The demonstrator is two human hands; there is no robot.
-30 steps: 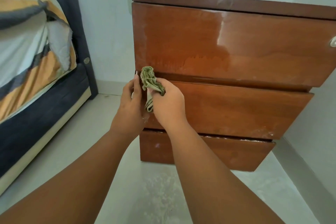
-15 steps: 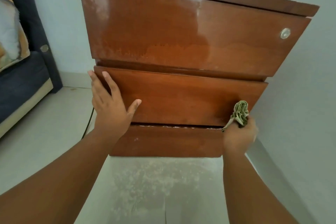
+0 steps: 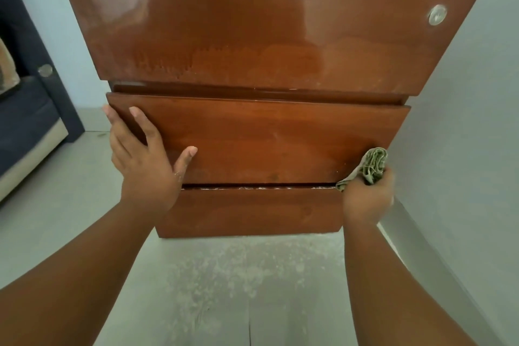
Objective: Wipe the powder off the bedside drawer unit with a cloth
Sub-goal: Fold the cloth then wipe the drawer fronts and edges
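A glossy brown wooden bedside drawer unit (image 3: 266,36) with three drawer fronts fills the view. White powder hazes the top drawer's left part and lies along the gap (image 3: 252,187) above the bottom drawer. My left hand (image 3: 143,160) rests flat, fingers spread, on the left end of the middle drawer (image 3: 266,137). My right hand (image 3: 368,194) is closed on a bunched green cloth (image 3: 372,166), held against the middle drawer's lower right corner.
A round silver lock (image 3: 437,14) sits at the top drawer's right. Powder is scattered on the pale floor (image 3: 230,275) in front of the unit. A wall (image 3: 463,149) stands close on the right. A dark blue bed (image 3: 25,121) is at the left.
A second ago both hands held the cloth at the middle drawer's left edge. The right hand has since carried it to the right end, and the left hand has spread flat on the drawer.
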